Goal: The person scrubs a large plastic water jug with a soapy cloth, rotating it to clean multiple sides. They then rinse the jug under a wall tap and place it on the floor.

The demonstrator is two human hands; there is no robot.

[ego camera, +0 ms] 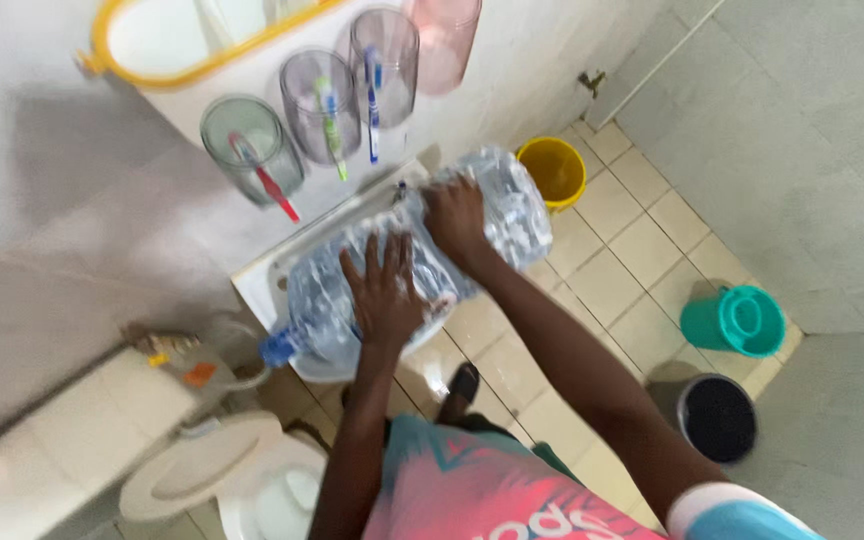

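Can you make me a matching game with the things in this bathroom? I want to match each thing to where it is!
Things:
1. big bottle
2. yellow bucket
3. toothbrushes
4. green jug

Places:
A. in cups on the wall
B. on the floor right of the sink, by the wall
C. lying across the sink, under both hands
D. on the floor beside a dark bucket

Pairs: 1-C, 2-B, 3-A, 4-D

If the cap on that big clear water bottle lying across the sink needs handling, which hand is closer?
Probably the left hand: it lies flat on the large clear plastic water bottle nearer its blue cap. The right hand presses toward the bottle's base end.
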